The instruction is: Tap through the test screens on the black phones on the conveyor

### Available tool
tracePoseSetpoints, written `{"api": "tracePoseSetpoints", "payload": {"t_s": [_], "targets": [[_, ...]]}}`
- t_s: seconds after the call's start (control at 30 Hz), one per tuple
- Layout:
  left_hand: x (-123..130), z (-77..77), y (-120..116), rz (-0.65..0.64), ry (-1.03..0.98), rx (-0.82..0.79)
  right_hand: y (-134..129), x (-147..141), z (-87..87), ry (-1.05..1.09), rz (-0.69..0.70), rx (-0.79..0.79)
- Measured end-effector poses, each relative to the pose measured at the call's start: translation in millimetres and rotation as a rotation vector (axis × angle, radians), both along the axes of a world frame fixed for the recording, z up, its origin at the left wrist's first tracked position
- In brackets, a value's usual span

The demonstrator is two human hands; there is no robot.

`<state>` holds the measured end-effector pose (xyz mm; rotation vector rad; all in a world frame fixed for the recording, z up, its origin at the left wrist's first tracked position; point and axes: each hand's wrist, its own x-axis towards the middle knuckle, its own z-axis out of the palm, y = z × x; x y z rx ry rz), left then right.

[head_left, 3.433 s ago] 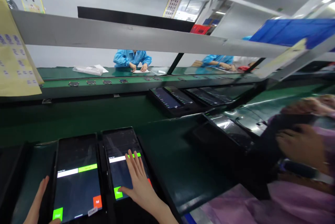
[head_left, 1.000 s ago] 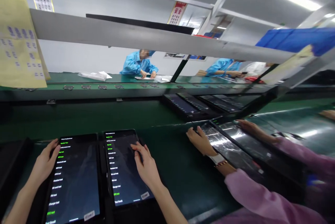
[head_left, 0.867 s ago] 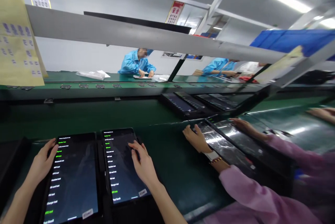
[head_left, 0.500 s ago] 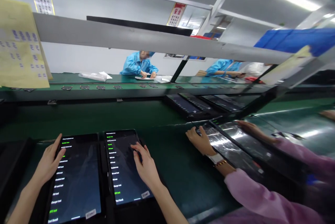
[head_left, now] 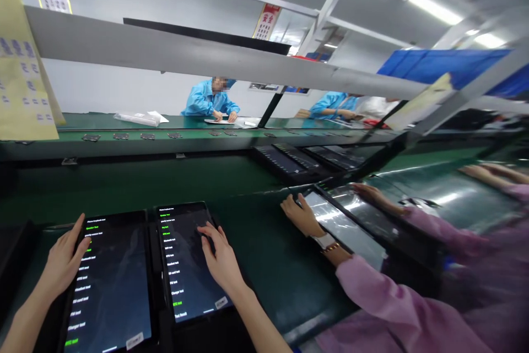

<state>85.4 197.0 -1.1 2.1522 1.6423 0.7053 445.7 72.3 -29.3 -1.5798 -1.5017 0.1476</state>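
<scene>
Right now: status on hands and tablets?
Left hand on left tablet top edge. Right hand flat on right tablet. Co-worker's hand on neighbouring tablet.

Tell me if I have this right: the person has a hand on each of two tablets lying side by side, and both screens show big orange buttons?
Not quite. In the head view the left hand and right hand do rest on the left tablet and right tablet, but both screens show lists of text lines, not orange buttons.

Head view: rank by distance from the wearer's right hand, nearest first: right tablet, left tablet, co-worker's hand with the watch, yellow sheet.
1. Right tablet: under the right hand, touched.
2. Left tablet: next over, to its left.
3. Co-worker's hand: to the right, on another screen.
4. Yellow sheet: hanging far upper left.
</scene>
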Motion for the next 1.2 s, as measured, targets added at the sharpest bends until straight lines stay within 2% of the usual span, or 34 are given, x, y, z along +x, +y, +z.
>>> {"api": "tracePoseSetpoints", "payload": {"t_s": [0.2,0.5,0.63,0.77,0.93,1.2], "targets": [[-0.3,0.1,1.6,0.013,0.031,0.003,0.8,-0.6,2.0,0.009,-0.001,0.003],[0.3,3.6,4.6,0.050,0.059,-0.073,1.2,-1.5,6.0,-0.008,-0.009,-0.005],[1.9,4.2,5.0,0.070,0.058,-0.039,0.8,-1.4,6.5,-0.005,-0.011,0.002],[1.8,3.5,5.8,0.063,0.053,-0.011,0.9,-1.1,5.9,0.003,-0.007,-0.001],[2.4,1.7,6.7,0.065,0.049,-0.053,2.1,-0.2,4.8,0.008,0.001,-0.012],[3.7,-0.5,-0.1,0.055,-0.007,-0.003,1.9,2.6,-2.7,0.036,0.041,-0.011]]}}
